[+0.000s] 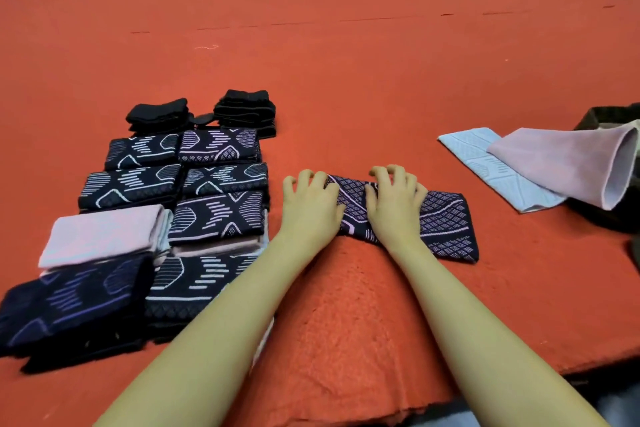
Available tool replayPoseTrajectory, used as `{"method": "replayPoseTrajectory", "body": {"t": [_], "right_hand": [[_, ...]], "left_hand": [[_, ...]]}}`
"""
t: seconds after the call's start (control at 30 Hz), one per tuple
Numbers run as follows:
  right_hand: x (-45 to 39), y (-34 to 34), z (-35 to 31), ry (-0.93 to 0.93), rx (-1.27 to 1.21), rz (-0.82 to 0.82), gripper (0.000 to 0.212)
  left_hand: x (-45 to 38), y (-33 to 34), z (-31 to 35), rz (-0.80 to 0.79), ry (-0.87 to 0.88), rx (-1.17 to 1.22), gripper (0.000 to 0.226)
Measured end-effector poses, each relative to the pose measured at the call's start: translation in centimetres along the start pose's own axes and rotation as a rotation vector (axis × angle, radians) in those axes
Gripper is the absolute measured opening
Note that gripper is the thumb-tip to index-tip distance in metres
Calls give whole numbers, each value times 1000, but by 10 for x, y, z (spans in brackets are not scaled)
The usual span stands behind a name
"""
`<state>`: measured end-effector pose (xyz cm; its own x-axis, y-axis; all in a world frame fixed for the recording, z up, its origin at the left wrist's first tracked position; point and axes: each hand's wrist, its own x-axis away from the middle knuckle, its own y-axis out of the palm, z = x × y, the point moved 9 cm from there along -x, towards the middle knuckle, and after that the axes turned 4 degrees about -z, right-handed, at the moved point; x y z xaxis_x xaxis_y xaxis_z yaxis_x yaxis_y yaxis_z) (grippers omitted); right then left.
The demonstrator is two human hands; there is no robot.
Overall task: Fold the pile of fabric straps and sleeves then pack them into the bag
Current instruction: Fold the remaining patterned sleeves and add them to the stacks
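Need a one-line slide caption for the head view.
Both hands, left and right, press a navy patterned sleeve flat on the red table beside folded stacks.

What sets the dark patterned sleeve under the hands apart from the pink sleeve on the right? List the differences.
1. The dark patterned sleeve is navy with a pale diamond weave; the pink sleeve is plain.
2. The dark one lies pressed flat under the left hand and right hand; nothing touches the pink one.
3. The pink one's end gapes open and it overlaps a light blue sleeve; the dark one lies alone.
Both rest on the red table.
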<state>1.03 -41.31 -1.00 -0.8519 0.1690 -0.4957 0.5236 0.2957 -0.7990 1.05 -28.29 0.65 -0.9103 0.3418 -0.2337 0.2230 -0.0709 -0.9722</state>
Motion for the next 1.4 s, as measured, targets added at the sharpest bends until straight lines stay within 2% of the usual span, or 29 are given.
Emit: {"method": "replayPoseTrajectory", "body": {"t": [0.07, 0.17, 0.3, 0.43, 0.53, 0.63, 0.73, 0.83, 0.9, 0.97, 1.03, 1.13, 1.17, 1.27, 1.4], "right_hand": [[9, -8, -13, -150, -72, -4, 24], [26, -4, -24, -294, -169, -192, 34], [43, -3, -26, -394, -78, -286, 58], [47, -12, -29, -408, -23, -180, 44], [50, -23, -31, -387, 9, -10, 37], [51, -33, -25, -329, -1, 85, 33], [49, -34, -15, -236, -30, 68, 34], [50, -27, -13, -200, -1, -8, 38], [53, -22, -13, -199, 2, -74, 37], [57, -22, -7, -173, -10, -125, 28], [60, -31, 5, -114, 0, -76, 24], [65, -62, 40, 99, 77, 115, 29], [67, -67, 55, 195, 113, 123, 30], [80, -66, 90, 449, 176, -3, 49], [85, -60, 99, 546, 187, -114, 63]], "left_hand": [[3, 3, -7, -74, 58, -38, 35], [7, 8, -14, -206, 153, -68, 39], [12, 7, -15, -219, 302, -154, 45], [22, 2, -5, -45, 459, -304, 19], [24, -3, -3, 68, 461, -201, 10], [30, -16, -2, 159, 455, -80, 14], [31, -22, -7, 177, 449, -65, 31], [32, -21, -8, 214, 446, -148, 12], [27, -14, -10, 116, 401, -221, 15], [28, 0, -12, -83, 346, -268, 23], [30, 8, -16, -144, 301, -295, 32], [37, 0, -12, -107, 205, -244, 41], [37, -4, -9, -62, 167, -201, 45], [35, -17, 17, -7, 129, -107, 55], [34, 4, 51, -114, 147, -15, 51]]}}
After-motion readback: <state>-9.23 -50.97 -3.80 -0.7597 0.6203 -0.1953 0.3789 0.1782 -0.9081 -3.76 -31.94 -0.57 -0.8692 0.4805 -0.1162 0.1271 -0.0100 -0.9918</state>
